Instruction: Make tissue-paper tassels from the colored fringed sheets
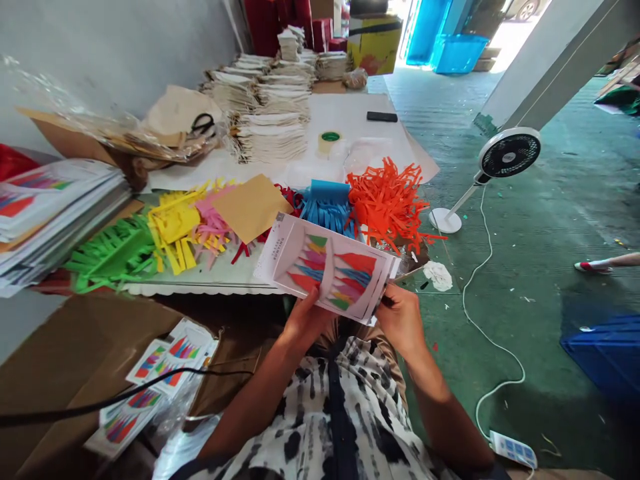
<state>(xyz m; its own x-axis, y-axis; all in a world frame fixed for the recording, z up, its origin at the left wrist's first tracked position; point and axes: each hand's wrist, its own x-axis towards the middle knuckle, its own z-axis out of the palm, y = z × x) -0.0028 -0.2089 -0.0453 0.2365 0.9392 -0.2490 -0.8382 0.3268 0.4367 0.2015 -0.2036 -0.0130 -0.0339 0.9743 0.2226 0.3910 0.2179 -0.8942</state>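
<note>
Both my hands hold a white printed card (327, 263) tilted in front of my body, above the table's front edge. It carries pictures of coloured tassel bunting and small lettering at one end. My left hand (305, 323) grips its lower edge near the middle, thumb on the face. My right hand (403, 317) pinches the right end, where several layers seem to show. Just beyond lie piles of fringed tissue paper: orange (387, 200), blue (325, 203), pink (215, 217), yellow (175, 220) and green (117, 253). A tan paper sheet (253, 207) rests over part of them.
Stacks of off-white bundles (273, 137), a tape roll (330, 141), a black phone-like object (381, 117) and scissors (203, 125) are farther back. Left are stacked prints (60, 213) and an open carton (45, 360) with cards. A fan (510, 153) and its cable stand right.
</note>
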